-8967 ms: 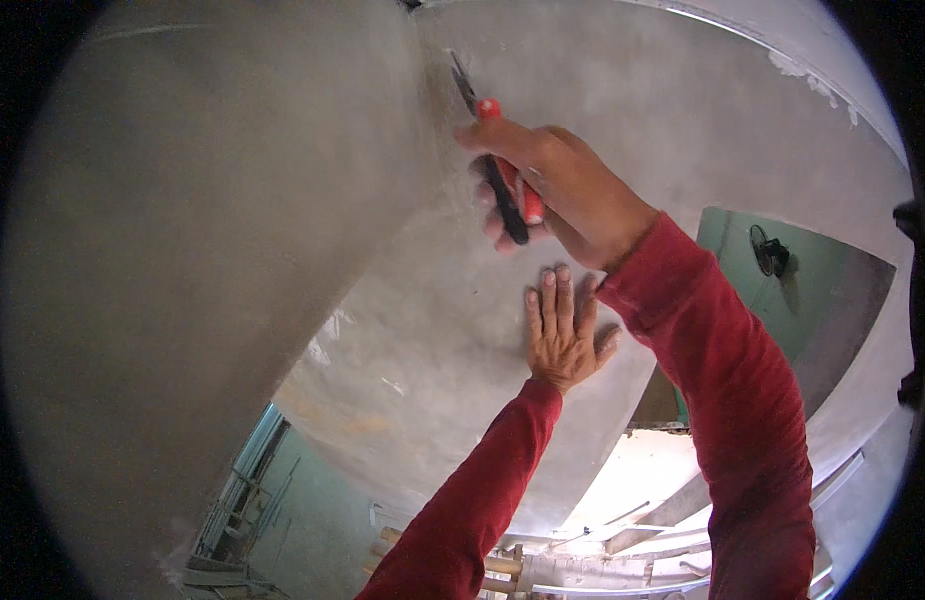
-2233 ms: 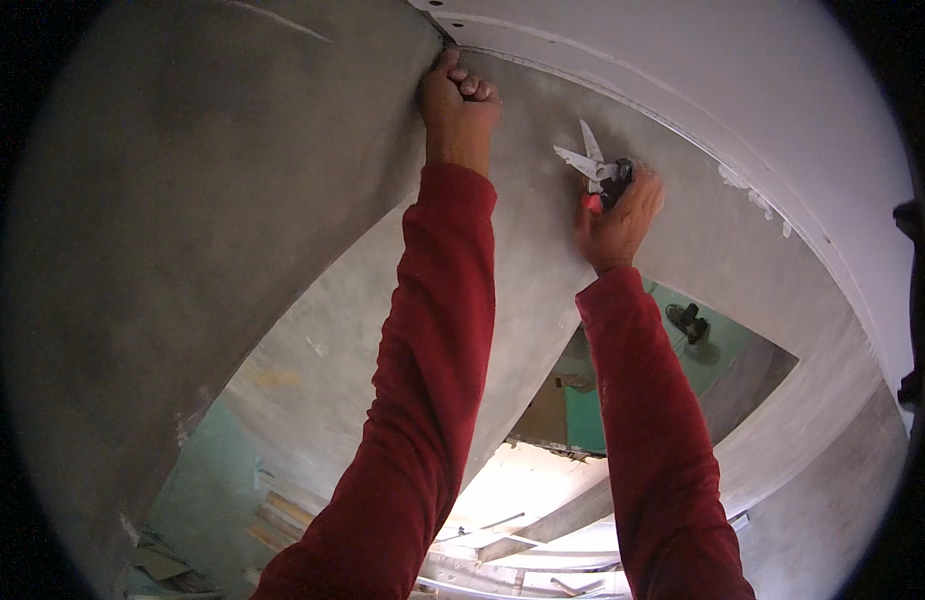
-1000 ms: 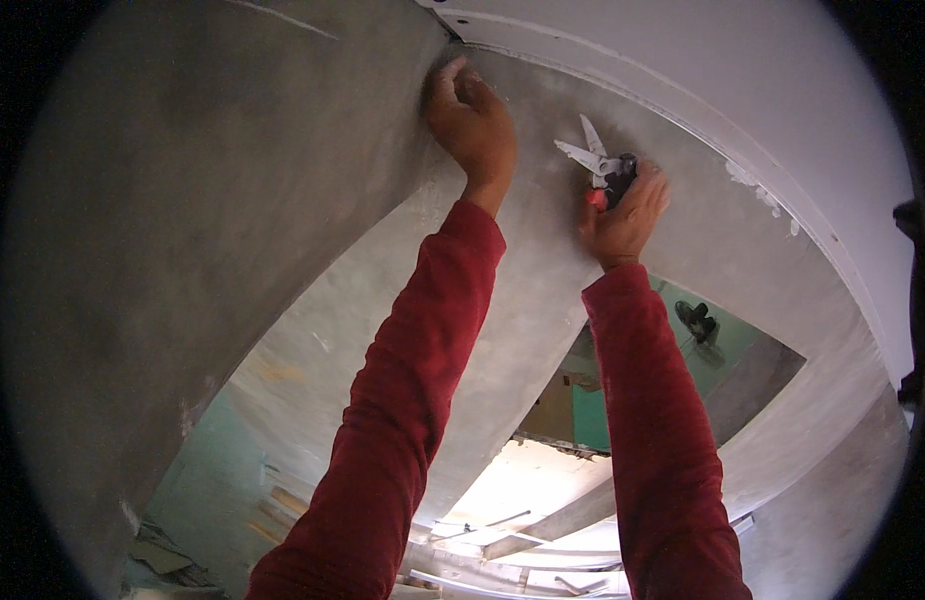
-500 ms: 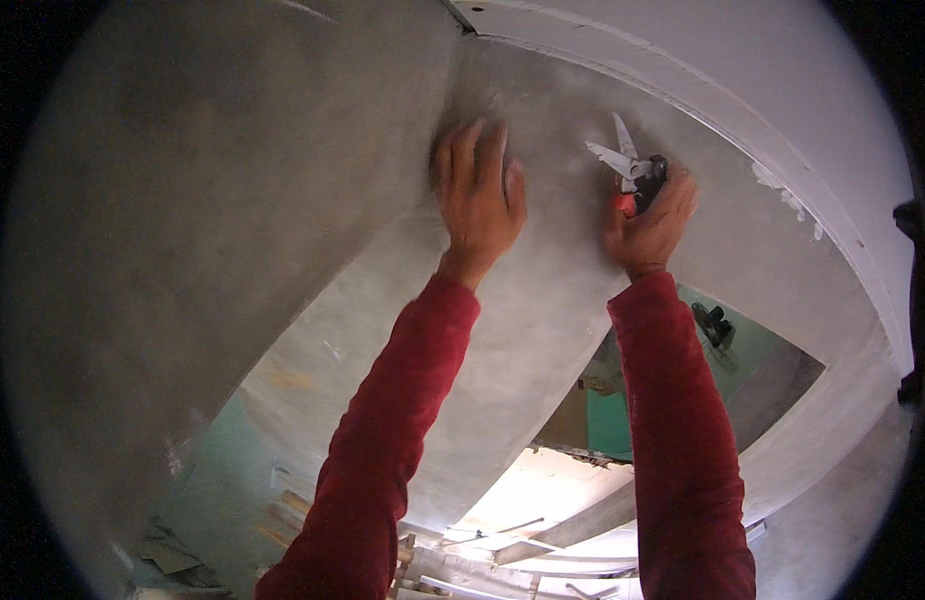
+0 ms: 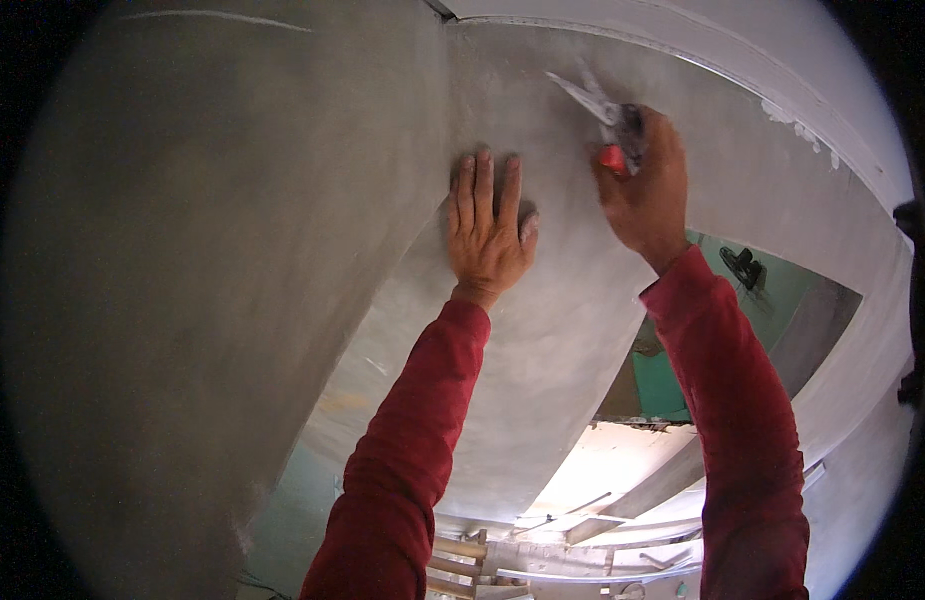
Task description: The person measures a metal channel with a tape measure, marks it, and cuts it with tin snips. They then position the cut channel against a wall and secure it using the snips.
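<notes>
Fingers stretched out, my left hand (image 5: 489, 240) lies open with its palm against the grey plastered wall (image 5: 512, 400), just right of the corner line. Higher up and to the right, my right hand (image 5: 654, 190) is closed round a pair of snips (image 5: 594, 103) with pale metal blades and a red and black grip. The blades point up and left toward the corner and are slightly blurred. They stand apart from each other, with nothing visible between them. Both forearms are in red sleeves.
A darker grey wall (image 5: 202, 260) fills the left side. White ceiling trim (image 5: 722, 55) curves above, with ragged white bits along its edge. Beyond my right forearm is an opening (image 5: 817, 330) showing a green wall and a black fan (image 5: 744, 268). Wooden poles (image 5: 457, 565) lie far below.
The view has shifted. My left hand has come down from the corner and flattened on the wall. My right hand has lifted the snips and tilted them toward the left.
</notes>
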### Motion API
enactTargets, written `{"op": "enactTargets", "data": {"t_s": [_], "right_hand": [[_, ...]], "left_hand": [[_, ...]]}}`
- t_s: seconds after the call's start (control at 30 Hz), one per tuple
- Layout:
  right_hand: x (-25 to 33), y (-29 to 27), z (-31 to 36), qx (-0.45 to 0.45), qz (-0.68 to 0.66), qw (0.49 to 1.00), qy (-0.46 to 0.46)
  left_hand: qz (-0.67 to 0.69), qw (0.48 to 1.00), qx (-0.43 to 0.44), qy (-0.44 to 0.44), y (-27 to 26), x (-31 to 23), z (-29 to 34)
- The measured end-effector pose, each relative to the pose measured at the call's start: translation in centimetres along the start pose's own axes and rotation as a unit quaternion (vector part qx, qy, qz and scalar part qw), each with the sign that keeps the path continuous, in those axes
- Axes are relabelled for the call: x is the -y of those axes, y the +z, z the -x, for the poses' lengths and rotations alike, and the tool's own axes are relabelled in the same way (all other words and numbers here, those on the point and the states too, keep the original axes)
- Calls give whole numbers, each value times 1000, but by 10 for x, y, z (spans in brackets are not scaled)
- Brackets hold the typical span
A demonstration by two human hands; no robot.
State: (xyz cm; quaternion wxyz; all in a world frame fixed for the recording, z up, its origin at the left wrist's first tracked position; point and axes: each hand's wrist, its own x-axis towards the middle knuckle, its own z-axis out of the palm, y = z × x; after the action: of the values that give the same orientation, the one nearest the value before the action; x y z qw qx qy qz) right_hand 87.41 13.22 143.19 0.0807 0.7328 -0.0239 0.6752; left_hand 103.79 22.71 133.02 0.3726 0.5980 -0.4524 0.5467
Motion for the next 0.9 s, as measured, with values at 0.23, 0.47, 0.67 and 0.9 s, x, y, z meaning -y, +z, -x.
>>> {"op": "enactTargets", "data": {"t_s": [0.23, 0.47, 0.67, 0.9], "right_hand": [[65, 14, -46, 316, -116, 926, 168], [88, 59, -53, 339, -224, 866, 293], [100, 82, -54, 286, -163, 888, 319], [104, 85, -51, 258, -164, 891, 336]], "left_hand": [[-36, 999, -4, 8, -2, 4, 4], [-27, 999, -35, 22, 3, 6, 7], [-37, 999, 7, 3, 6, 10, 13], [-41, 999, 6, 12, 9, 13, 15]]}}
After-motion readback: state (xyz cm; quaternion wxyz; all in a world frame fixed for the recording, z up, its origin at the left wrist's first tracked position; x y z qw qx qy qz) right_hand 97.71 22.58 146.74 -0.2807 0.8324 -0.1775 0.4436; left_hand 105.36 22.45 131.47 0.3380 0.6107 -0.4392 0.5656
